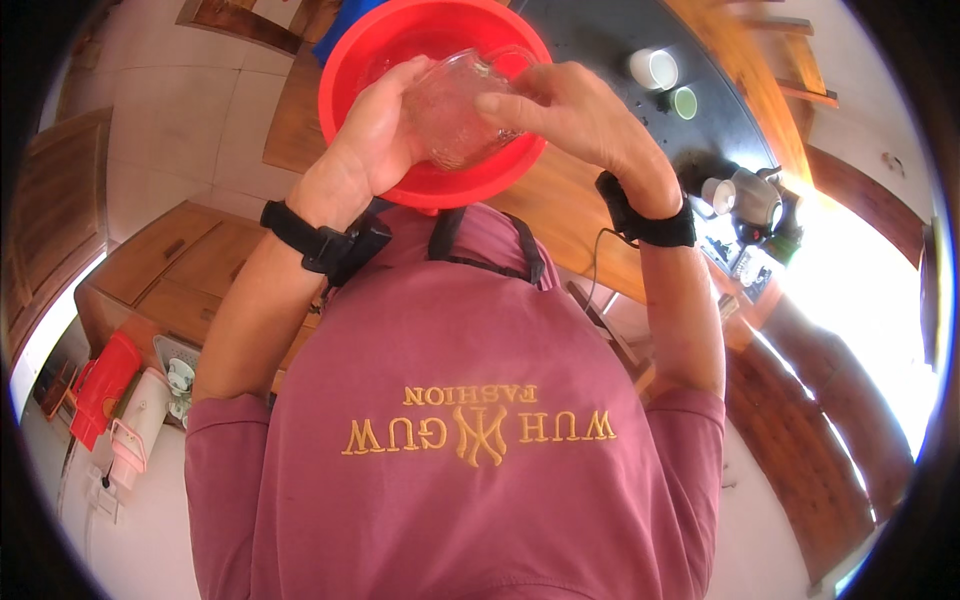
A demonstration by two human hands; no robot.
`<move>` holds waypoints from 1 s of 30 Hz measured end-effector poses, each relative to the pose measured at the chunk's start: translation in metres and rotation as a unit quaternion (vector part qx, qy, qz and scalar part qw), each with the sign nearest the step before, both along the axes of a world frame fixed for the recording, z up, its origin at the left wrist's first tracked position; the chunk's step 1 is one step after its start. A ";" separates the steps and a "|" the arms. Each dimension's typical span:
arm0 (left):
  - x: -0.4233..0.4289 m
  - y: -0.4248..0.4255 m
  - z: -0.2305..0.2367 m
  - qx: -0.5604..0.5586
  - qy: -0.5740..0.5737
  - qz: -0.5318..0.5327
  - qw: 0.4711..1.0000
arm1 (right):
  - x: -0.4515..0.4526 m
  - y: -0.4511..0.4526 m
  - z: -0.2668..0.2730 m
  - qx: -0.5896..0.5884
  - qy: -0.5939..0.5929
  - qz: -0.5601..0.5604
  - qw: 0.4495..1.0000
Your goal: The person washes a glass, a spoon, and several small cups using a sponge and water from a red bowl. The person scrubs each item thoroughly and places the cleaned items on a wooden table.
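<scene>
A clear glass vessel (457,112), wet-looking and apparently tilted, is held between both hands over a red plastic basin (435,187). My left hand (382,127) supports its side with the palm and fingers. My right hand (570,112) grips the opposite side near the rim, its thumb lying across the glass and its other fingers partly hidden. The basin stands at the near edge of the wooden table, directly before my body. Each wrist wears a black strap.
A white cup (654,69) and a small green cup (684,103) stand on the dark tabletop (585,37). Farther right is a metallic kettle (754,199). A wooden cabinet (172,262), a red thermos (105,390) and a pale thermos (142,420) are at the left.
</scene>
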State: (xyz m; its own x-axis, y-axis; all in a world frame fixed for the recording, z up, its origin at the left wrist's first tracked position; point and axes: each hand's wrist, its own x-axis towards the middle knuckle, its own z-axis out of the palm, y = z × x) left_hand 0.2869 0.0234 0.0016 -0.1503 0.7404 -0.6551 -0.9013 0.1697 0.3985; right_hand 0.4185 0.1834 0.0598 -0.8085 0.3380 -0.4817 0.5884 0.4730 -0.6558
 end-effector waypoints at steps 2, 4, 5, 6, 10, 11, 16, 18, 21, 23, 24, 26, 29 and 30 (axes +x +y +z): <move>0.003 0.001 -0.002 0.004 0.009 0.026 1.000 | -0.003 -0.004 0.000 -0.059 0.019 -0.038 0.997; 0.005 0.000 -0.004 0.019 0.023 0.033 0.999 | -0.005 -0.003 0.000 -0.119 0.002 -0.073 0.990; 0.005 -0.002 -0.005 0.032 0.033 0.028 0.999 | -0.008 -0.002 0.001 -0.149 -0.025 -0.086 0.985; 0.006 -0.003 -0.004 0.046 0.045 0.025 0.998 | -0.008 0.000 0.001 -0.179 -0.050 -0.098 0.978; 0.009 -0.002 0.010 0.050 0.100 0.053 0.992 | -0.007 0.003 -0.002 -0.211 -0.074 -0.115 0.968; 0.008 -0.003 0.011 0.059 0.105 0.053 0.991 | -0.006 0.003 -0.007 -0.216 -0.082 -0.122 0.965; -0.004 -0.008 0.004 0.058 0.075 0.065 0.993 | 0.001 -0.004 -0.015 -0.284 -0.043 -0.142 0.947; -0.010 -0.013 -0.005 0.068 0.048 0.060 0.995 | 0.002 -0.005 -0.015 -0.296 -0.045 -0.135 0.945; -0.011 -0.014 -0.003 0.025 -0.021 0.089 0.995 | 0.007 -0.010 -0.012 -0.283 0.014 -0.107 0.953; -0.014 -0.019 -0.008 0.085 -0.056 0.086 0.991 | 0.013 -0.008 -0.003 -0.290 0.048 -0.106 0.950; -0.016 -0.023 -0.010 0.115 -0.073 0.082 0.987 | 0.016 -0.008 0.001 -0.292 0.065 -0.107 0.948; -0.019 -0.026 -0.017 0.143 -0.073 0.074 0.984 | 0.019 -0.011 0.000 -0.167 0.124 -0.117 0.971; -0.020 -0.035 -0.022 0.151 -0.065 0.062 0.985 | 0.022 -0.014 -0.007 -0.006 0.224 -0.074 0.972; -0.018 -0.036 -0.021 0.149 -0.062 0.055 0.985 | 0.023 -0.014 -0.008 0.044 0.257 -0.052 0.964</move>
State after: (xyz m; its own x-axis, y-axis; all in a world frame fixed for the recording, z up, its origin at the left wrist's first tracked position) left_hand 0.2685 -0.0123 -0.0194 -0.1726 0.8863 -0.4297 -0.9525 -0.0390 0.3022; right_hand 0.4412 0.1692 0.0515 -0.8920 0.4519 0.0085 0.2432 0.4958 -0.8337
